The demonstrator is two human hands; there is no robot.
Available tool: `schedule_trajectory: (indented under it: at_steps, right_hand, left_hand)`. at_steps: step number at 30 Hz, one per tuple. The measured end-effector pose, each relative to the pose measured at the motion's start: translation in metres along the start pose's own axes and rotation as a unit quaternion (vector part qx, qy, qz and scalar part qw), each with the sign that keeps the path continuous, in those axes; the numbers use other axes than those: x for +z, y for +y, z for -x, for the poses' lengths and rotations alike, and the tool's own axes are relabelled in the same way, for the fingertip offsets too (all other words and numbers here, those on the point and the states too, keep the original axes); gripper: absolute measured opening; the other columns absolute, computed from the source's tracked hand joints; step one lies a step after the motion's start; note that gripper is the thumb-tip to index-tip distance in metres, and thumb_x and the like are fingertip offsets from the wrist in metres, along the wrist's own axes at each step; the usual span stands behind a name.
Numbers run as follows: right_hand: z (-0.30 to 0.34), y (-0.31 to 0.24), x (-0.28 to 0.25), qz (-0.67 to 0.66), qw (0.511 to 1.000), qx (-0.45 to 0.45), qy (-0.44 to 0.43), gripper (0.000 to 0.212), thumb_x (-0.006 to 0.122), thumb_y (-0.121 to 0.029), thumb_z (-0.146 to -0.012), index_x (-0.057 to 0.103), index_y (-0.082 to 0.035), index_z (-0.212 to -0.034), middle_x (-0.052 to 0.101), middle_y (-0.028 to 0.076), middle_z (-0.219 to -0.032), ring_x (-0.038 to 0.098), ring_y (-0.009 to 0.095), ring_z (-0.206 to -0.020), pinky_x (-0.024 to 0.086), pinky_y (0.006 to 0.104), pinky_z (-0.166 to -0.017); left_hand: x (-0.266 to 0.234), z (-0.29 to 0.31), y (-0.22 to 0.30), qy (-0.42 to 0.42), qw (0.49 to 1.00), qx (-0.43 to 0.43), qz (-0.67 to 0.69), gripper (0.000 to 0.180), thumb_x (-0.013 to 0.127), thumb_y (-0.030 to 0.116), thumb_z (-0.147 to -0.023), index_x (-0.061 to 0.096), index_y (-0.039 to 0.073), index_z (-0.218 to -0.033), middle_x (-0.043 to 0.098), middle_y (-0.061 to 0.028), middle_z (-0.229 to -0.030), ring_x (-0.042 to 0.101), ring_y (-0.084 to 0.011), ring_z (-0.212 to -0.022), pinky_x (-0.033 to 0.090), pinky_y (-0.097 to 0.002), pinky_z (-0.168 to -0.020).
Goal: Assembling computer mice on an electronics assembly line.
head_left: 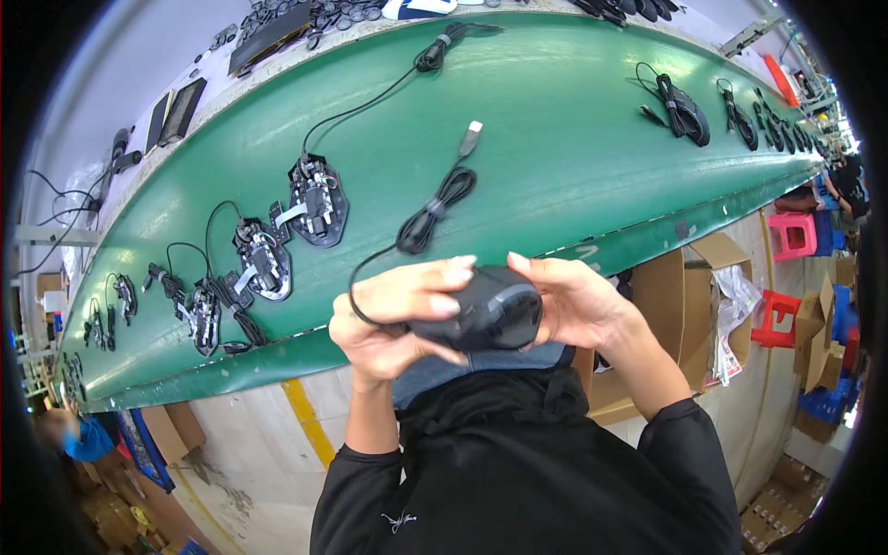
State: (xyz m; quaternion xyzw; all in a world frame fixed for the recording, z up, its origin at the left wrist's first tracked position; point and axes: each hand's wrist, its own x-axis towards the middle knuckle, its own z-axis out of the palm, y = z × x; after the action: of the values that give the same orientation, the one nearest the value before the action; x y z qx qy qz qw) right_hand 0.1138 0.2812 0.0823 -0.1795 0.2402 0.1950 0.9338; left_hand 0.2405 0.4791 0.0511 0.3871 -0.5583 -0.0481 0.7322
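A black computer mouse (499, 319) is held between my two hands, just above the near edge of the green conveyor belt (555, 139). My left hand (393, 310) closes round its left side, fingers over the top and thumb below. On the other side my right hand (578, 301) grips the mouse with thumb and fingers. Its black cable (427, 222) runs from by my left hand to a tied coil on the belt, ending in a plug (472, 137). Left of that lie opened mouse bases, one (316, 199) farther off, another (264, 261) nearer, with bare circuit parts and white ribbon cables.
Finished-looking mice (683, 111) with coiled cables line the belt's right. Small black parts (268, 23) cover the far ledge. Cardboard boxes (680, 314) stand right of me, with red stools (775, 319) beyond. Another person in a blue sleeve (88, 439) is at far left.
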Motion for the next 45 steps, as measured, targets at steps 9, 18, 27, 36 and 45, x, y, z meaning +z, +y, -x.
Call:
schedule_trajectory:
  at_steps: [9,18,27,36,45]
  right_hand:
    - [-0.005,0.032,0.022,0.590,0.591,-0.535,0.129,0.054,0.075,-0.003,-0.080,0.057,0.002,-0.131,0.069,0.019,-0.111,0.071,0.023,-0.093,0.054,0.0310,-0.081]
    - [-0.002,0.017,0.027,0.483,0.710,-0.496,0.125,0.039,0.075,-0.002,-0.080,0.067,0.001,-0.118,0.072,0.020,-0.106,0.073,0.020,-0.089,0.058,0.0319,-0.077]
    - [-0.017,0.015,0.029,0.589,0.539,-0.582,0.154,0.020,0.077,0.001,-0.072,0.074,0.000,-0.093,0.074,0.015,-0.095,0.073,0.027,-0.091,0.057,0.0321,-0.083]
    - [-0.023,0.010,0.025,0.646,0.453,-0.593,0.160,0.017,0.081,-0.003,-0.064,0.074,-0.004,-0.079,0.071,0.009,-0.075,0.067,0.024,-0.069,0.053,0.0328,-0.064]
    - [-0.014,-0.016,0.030,0.754,0.447,-0.466,0.125,0.021,0.084,-0.015,-0.064,0.071,-0.003,-0.076,0.063,0.009,-0.065,0.061,0.025,-0.060,0.048,0.0357,-0.057]
  left_hand:
    - [0.048,0.016,-0.009,0.413,0.880,-0.191,0.139,0.044,0.078,0.021,-0.084,0.061,-0.003,-0.116,0.067,-0.0190,-0.109,0.065,-0.0286,-0.106,0.052,-0.0403,-0.094]
    - [0.049,0.019,-0.005,0.402,0.889,-0.215,0.045,0.047,0.077,0.010,-0.084,0.057,-0.009,-0.121,0.068,-0.0152,-0.106,0.067,-0.0225,-0.097,0.051,-0.0353,-0.092]
    - [0.054,0.011,0.004,0.412,0.891,-0.192,-0.018,0.044,0.079,0.004,-0.080,0.060,-0.010,-0.118,0.069,-0.0150,-0.105,0.066,-0.0167,-0.092,0.050,-0.0278,-0.088]
    - [0.047,0.022,0.001,0.391,0.882,-0.263,-0.013,0.035,0.075,-0.003,-0.083,0.064,-0.006,-0.115,0.069,-0.0109,-0.099,0.065,-0.0130,-0.088,0.051,-0.0242,-0.083]
    - [0.041,0.021,0.005,0.326,0.885,-0.328,-0.055,0.033,0.076,-0.001,-0.082,0.065,-0.006,-0.112,0.070,-0.0113,-0.094,0.066,-0.0129,-0.085,0.053,-0.0241,-0.078]
